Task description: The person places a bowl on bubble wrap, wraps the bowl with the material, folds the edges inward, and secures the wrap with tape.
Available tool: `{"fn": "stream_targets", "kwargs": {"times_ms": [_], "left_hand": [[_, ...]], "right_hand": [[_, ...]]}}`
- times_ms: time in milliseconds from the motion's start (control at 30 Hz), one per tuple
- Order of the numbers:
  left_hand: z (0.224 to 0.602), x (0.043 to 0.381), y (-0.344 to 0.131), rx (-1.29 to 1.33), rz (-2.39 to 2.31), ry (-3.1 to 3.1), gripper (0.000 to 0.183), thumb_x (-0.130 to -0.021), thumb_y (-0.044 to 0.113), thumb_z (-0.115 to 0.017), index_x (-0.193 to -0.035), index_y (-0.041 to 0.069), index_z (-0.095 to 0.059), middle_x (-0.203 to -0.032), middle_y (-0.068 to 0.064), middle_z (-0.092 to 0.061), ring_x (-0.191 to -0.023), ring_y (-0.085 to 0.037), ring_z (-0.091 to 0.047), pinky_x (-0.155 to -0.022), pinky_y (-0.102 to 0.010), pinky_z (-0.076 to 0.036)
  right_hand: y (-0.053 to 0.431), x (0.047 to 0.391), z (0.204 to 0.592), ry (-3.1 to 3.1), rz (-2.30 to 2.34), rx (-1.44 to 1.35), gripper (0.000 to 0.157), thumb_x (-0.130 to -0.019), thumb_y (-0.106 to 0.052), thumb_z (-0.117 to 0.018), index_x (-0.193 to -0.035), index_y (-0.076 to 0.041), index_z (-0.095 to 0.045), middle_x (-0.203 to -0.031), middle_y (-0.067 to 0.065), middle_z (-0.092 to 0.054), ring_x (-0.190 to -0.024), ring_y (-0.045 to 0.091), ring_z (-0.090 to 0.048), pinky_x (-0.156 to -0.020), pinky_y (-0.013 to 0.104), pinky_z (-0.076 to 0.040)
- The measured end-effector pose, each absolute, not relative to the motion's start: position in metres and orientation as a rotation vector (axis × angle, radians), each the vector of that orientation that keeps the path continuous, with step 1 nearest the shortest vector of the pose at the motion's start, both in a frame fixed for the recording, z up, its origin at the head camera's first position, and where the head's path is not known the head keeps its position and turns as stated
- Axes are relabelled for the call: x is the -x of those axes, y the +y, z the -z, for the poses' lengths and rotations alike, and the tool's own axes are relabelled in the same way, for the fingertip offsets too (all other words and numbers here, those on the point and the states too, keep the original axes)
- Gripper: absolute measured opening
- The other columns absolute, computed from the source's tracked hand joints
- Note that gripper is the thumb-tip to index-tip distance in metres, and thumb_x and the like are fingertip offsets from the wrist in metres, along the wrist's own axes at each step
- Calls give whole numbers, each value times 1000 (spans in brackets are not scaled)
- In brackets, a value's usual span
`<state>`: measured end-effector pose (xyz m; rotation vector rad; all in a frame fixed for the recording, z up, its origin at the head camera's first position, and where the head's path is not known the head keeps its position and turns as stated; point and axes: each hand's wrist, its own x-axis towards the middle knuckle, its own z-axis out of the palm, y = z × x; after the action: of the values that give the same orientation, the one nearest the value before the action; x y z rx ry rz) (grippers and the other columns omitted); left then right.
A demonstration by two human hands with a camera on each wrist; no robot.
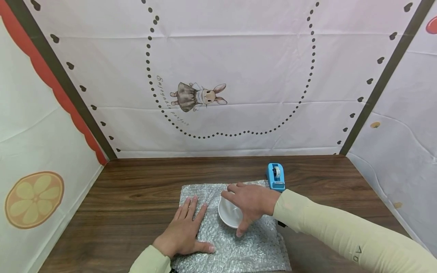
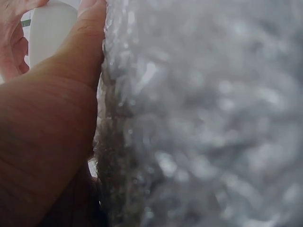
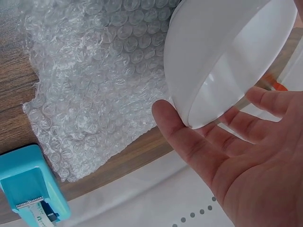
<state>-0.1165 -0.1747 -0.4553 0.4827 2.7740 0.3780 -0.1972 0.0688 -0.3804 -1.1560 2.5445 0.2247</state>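
White bowl (image 1: pixel 227 213), btwn R fingers (image 3: pixel 179 130) & thumb (image 1: pixel 243 227), bubble wrap (image 1: pixel 239 250) below

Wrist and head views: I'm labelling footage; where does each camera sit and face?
Head: on the head, forward and down over wrap and bowl; left hand, right hand, sleeves show.
Left wrist: on that wrist, facing wrap close up; both hands partly show.
Right wrist: on that wrist, facing bowl, wrap, dispenser; right hand shows.
Head and right wrist share the dispenser.
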Motion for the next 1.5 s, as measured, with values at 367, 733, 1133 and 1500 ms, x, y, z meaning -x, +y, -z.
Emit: {"fn": "stream_targets", "kwargs": {"times_ms": [367, 733, 1133, 1500], "left_hand": [[458, 116, -175, -473, -384, 2768, 128, -73, 83, -71, -166, 10, -25, -174, -27, -4, -162, -50, -3, -129, -66, -15], [456, 116, -175, -470, -381, 2775, 128, -73, 83, -72, -166, 9, -25, -174, -27, -3, -162, -49, -2, -129, -65, -15], [456, 116, -174, -475, -389, 2781, 128, -72, 82, -73, -166, 8, -25, -174, -27, -4, -162, -50, -3, -129, -65, -15], [455, 117, -174, -473, -393, 2782, 128, -73, 81, -74, -166, 8, -25, -174, -27, -4, -162, -49, -3, -129, -65, -15]], "right_hand": [[70, 197, 380, 2512, -185, 1124, 124, -66, -79, -82, -164, -25, -30, -165, 4, -40, -148, 28, -47, -112, 48, -52], [73, 195, 378, 2507, -167, 1109, 125, -67, -79, -82, -166, -25, -27, -169, 4, -34, -154, 30, -40, -117, 50, -47], [75, 195, 376, 2502, -126, 1107, 125, -68, -79, -81, -167, -25, -25, -172, 4, -29, -157, 30, -36, -119, 51, -45], [78, 193, 373, 2513, -135, 1095, 125, -70, -80, -78, -168, -26, -22, -175, 3, -23, -160, 28, -30, -120, 50, -44]]}}
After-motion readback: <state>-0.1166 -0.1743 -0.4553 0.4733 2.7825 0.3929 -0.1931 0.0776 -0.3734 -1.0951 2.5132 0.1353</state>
